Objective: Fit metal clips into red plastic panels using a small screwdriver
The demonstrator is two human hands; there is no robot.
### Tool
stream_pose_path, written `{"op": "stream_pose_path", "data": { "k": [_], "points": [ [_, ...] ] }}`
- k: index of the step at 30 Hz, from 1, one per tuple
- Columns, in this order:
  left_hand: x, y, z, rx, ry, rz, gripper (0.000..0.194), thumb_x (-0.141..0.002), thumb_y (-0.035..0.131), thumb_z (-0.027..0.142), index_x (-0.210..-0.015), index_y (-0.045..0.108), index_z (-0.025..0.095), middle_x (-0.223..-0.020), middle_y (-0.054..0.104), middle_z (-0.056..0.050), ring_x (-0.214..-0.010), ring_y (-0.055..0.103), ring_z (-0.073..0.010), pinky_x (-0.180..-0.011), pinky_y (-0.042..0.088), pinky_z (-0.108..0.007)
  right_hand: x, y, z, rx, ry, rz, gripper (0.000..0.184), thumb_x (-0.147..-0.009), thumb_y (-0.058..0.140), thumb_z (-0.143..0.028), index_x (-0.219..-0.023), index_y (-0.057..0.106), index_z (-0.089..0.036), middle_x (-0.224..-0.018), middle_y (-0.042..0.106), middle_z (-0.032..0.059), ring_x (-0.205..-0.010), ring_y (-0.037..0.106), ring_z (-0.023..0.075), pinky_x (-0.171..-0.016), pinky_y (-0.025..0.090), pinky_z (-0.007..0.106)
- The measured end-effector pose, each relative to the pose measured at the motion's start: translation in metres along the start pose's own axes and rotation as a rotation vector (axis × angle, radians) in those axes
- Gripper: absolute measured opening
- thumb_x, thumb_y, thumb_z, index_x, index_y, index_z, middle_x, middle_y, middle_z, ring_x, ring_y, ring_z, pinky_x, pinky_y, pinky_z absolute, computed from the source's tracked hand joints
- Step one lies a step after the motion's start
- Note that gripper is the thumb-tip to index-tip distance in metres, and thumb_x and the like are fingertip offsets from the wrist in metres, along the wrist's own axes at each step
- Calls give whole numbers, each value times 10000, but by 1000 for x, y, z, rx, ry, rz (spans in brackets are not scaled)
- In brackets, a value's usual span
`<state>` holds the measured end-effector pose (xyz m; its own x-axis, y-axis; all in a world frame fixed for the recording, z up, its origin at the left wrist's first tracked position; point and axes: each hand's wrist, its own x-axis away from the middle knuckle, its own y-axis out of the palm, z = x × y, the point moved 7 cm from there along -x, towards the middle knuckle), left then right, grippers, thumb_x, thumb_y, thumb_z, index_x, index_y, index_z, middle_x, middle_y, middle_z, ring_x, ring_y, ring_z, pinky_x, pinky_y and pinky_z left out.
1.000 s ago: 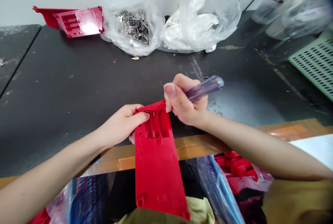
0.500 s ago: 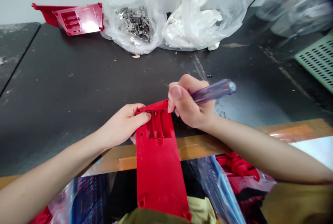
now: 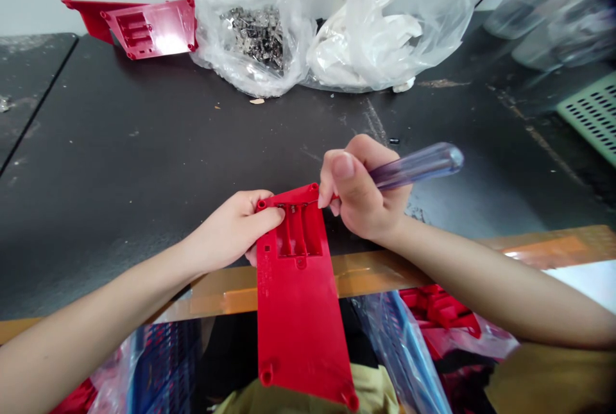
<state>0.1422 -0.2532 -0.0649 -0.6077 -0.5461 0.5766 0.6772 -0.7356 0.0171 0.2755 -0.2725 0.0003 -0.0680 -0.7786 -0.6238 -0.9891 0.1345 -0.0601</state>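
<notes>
My left hand (image 3: pixel 240 228) grips the upper left edge of a red plastic panel (image 3: pixel 301 318), its thumb at the rim of the battery compartment (image 3: pixel 299 234). The panel hangs over the table's front edge, with posts at its corners. Small metal springs (image 3: pixel 292 209) show at the compartment's top end. My right hand (image 3: pixel 363 186) is closed around a screwdriver (image 3: pixel 418 165) with a clear purplish handle. Its thin shaft points left to the compartment's upper right corner; whether the tip touches anything there I cannot tell.
Behind are two red panels (image 3: pixel 149 29), a plastic bag of small metal pieces (image 3: pixel 255 35) and a bag with white contents (image 3: pixel 366 48). A green perforated basket (image 3: pixel 591 112) is at right. Below the taped table edge (image 3: pixel 221 295) are blue crates (image 3: pixel 163 362) and red parts (image 3: pixel 437 308).
The hands, panel and screwdriver appear slightly farther right, as does the table behind them. My right hand has shifted a little away from the panel with the screwdriver, exposing more of its shaft.
</notes>
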Motion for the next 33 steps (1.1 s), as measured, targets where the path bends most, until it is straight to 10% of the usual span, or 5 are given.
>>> {"op": "stream_pose_path", "data": {
  "k": [14, 24, 33],
  "points": [
    [-1, 0, 3, 28, 2, 34, 221, -906, 455, 160, -694, 515, 164, -415, 533, 79, -310, 441, -39, -320, 373, -107, 3, 6, -5, 41, -135, -60, 394, -999, 473, -297, -651, 309, -215, -481, 442, -70, -368, 321, 48, -373, 237, 225],
    [0, -1, 2, 5, 29, 14, 183, -899, 489, 182, -721, 522, 155, -454, 538, 96, -341, 484, -26, -334, 379, -82, -17, -12, 14, -490, 258, 81, 219, -819, 651, -317, -673, 514, -230, -513, 629, -46, -315, 450, 100, -265, 280, 217],
    [0, 2, 2, 30, -9, -21, 219, -915, 459, 166, -703, 513, 158, -429, 535, 90, -323, 459, -28, -322, 372, -86, -2, 8, 16, -338, 388, -14, 461, -914, 618, -451, -570, 426, -211, -427, 455, -60, -351, 319, 62, -345, 242, 234]
  ]
}}
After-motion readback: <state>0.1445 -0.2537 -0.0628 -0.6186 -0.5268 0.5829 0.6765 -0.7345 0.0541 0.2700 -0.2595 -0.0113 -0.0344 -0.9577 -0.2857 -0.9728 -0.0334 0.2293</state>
